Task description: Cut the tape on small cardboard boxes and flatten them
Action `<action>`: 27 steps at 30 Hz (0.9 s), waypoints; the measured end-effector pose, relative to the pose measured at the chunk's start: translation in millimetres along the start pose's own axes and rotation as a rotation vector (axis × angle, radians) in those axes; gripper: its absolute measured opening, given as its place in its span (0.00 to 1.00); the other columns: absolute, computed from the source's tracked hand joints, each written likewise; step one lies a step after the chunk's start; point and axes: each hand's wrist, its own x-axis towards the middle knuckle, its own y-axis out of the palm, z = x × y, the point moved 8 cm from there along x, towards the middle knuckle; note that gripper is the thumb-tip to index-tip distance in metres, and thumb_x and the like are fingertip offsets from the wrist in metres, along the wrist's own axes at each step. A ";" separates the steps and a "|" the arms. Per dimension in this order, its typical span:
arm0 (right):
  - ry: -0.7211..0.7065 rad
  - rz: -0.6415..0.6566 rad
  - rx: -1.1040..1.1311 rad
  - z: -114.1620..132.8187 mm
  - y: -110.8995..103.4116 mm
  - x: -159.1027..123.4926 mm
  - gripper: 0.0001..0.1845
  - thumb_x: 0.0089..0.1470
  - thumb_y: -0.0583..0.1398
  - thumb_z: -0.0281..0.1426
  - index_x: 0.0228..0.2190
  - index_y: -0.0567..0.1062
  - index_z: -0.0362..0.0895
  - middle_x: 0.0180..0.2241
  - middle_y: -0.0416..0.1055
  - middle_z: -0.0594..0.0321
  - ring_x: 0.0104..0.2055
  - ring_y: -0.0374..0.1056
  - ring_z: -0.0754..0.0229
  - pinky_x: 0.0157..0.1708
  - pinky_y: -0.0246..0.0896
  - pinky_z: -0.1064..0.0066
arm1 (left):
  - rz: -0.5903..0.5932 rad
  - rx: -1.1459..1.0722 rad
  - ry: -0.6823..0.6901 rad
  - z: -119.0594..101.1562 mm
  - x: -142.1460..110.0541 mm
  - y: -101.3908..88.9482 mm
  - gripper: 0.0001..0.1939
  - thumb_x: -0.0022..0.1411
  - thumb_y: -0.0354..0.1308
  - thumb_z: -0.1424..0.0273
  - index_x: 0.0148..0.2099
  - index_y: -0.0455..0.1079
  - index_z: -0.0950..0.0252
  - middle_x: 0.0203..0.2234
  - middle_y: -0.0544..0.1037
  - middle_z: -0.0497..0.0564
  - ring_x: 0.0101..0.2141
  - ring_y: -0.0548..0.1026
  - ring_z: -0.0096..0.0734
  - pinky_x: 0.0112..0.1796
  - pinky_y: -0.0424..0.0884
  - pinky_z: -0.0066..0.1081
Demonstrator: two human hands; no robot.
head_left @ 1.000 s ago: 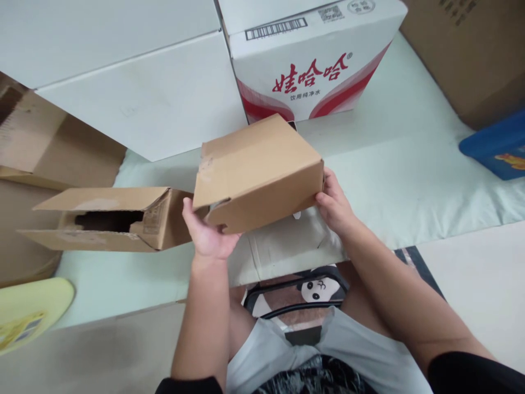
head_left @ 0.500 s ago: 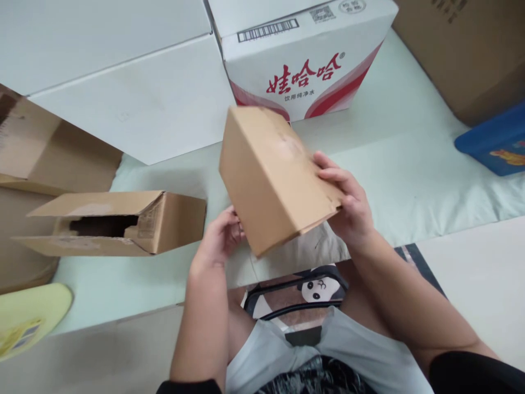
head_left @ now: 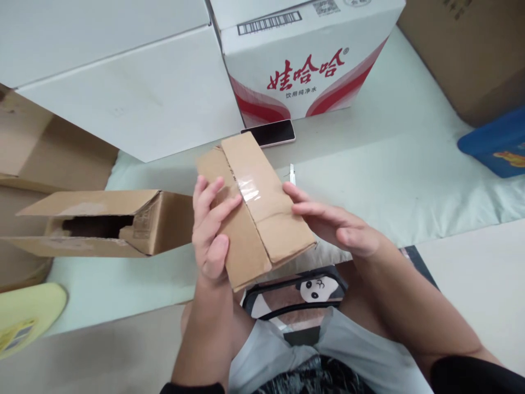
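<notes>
While half a second ago the small cardboard box showed a plain side panel and an outer face, it has now been turned so that its seam and clear tape face up. The left grip, earlier at the near corner, now clamps the box's left side, fingers spread over one flap. The right grip, curled round the box's end before, has opened out, its fingers and thumb apart along the right edge; whether its fingertips touch the cardboard I cannot tell. The box sits tilted between the two grips, its near corner out over the lap.

Beyond the box from the grips, a phone has come into full view save for its left end, and a slim pale tool lies just past the right fingertips, on the cloth-covered surface. Just left of the left grip, an open cardboard box with raised flaps crowds that side. Farther left are brown cartons, and nearer the person a yellow-green container. Ahead of both grips, a white box and a red-and-white carton wall off the far side. Well right of the right grip stand a blue container and a large brown carton. Below the grips, a panda-printed item shows between the legs.
</notes>
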 end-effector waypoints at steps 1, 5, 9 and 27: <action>0.014 -0.041 -0.011 -6.9 -4.1 2.2 0.31 0.59 0.53 0.58 0.58 0.70 0.61 0.71 0.56 0.65 0.71 0.56 0.49 0.63 0.61 0.50 | 0.031 0.007 0.037 -2.5 1.7 0.6 0.25 0.69 0.43 0.54 0.58 0.74 0.52 0.61 0.72 0.48 0.68 0.59 0.50 0.69 0.50 0.55; 0.172 -0.311 -0.542 -43.3 -25.1 10.1 0.24 0.63 0.52 0.44 0.56 0.74 0.51 0.62 0.66 0.50 0.64 0.63 0.46 0.62 0.59 0.46 | 0.033 -0.014 0.054 0.8 4.9 -3.8 0.22 0.68 0.46 0.59 0.56 0.76 0.53 0.55 0.76 0.49 0.64 0.65 0.48 0.67 0.55 0.54; 0.415 -0.214 -1.082 -66.4 -15.4 15.7 0.20 0.60 0.56 0.40 0.49 0.80 0.47 0.60 0.65 0.44 0.61 0.62 0.36 0.58 0.58 0.43 | 0.023 -0.047 0.042 2.7 2.1 -5.2 0.21 0.68 0.46 0.60 0.56 0.75 0.53 0.55 0.76 0.49 0.64 0.65 0.48 0.67 0.55 0.54; 0.460 -0.577 0.069 -32.8 -49.2 3.9 0.25 0.47 0.54 0.33 0.49 0.70 0.51 0.30 0.70 0.65 0.21 0.56 0.64 0.21 0.52 0.70 | 0.121 -0.046 0.069 -18.9 -1.6 17.0 0.22 0.70 0.44 0.59 0.56 0.74 0.55 0.54 0.75 0.52 0.62 0.65 0.48 0.66 0.55 0.56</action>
